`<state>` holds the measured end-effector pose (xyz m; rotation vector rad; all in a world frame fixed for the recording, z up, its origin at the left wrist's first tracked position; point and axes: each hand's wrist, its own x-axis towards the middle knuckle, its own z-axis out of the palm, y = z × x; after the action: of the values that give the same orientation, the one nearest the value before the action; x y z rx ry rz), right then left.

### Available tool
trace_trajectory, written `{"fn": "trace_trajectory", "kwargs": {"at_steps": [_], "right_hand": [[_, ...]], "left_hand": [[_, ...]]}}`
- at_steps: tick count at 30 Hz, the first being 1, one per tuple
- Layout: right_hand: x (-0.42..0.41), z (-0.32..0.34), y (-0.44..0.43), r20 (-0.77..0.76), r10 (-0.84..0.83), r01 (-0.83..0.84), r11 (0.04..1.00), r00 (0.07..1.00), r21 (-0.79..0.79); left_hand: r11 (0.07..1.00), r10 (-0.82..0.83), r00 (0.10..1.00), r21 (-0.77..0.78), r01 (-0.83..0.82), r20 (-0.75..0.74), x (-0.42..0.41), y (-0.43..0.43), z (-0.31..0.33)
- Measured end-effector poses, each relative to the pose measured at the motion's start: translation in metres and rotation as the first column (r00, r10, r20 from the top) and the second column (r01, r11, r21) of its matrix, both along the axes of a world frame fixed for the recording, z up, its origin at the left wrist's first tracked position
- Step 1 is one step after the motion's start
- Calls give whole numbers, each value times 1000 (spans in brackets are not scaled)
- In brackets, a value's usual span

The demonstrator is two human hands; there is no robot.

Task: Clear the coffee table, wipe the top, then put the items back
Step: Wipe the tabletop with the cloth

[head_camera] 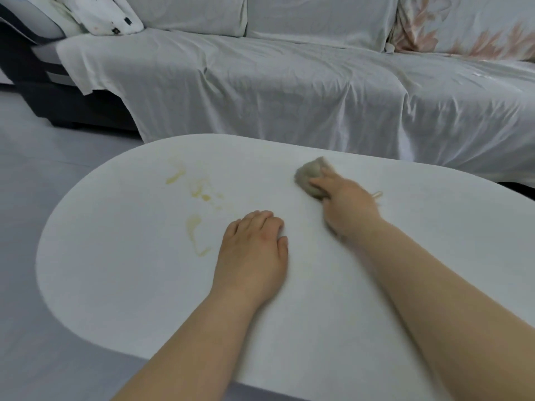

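Note:
A white oval coffee table [121,279] fills the lower part of the head view. Yellowish smears [199,195] mark its left-centre. My right hand [344,201] presses a bunched grey-brown cloth [308,178] onto the top near the far edge; the fingers lie over the cloth and the hand is blurred. My left hand [254,253] rests palm down on the table, just right of the smears, with its fingers curled under a little and holding nothing.
A sofa draped in a white sheet [289,91] stands just behind the table. A patterned cushion [107,15] lies at its left end, a floral one [469,27] at its right. Grey floor [37,169] shows on the left.

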<state>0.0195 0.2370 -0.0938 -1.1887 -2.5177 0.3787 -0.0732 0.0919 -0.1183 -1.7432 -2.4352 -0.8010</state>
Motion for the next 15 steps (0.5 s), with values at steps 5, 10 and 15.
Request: {"fn": "trace_trajectory", "kwargs": {"at_steps": [5, 10, 15], "right_hand": [[-19, -11, -46, -11, 228, -227, 973, 974, 34], [18, 2, -24, 20, 45, -43, 997, 999, -61], [16, 2, -84, -31, 131, -131, 991, 991, -12]], "left_hand": [[989, 51, 978, 126, -78, 204, 1, -13, 15], [981, 99, 987, 157, -119, 126, -28, -61, 28], [919, 381, 908, 37, -393, 172, -88, -92, 28]]}}
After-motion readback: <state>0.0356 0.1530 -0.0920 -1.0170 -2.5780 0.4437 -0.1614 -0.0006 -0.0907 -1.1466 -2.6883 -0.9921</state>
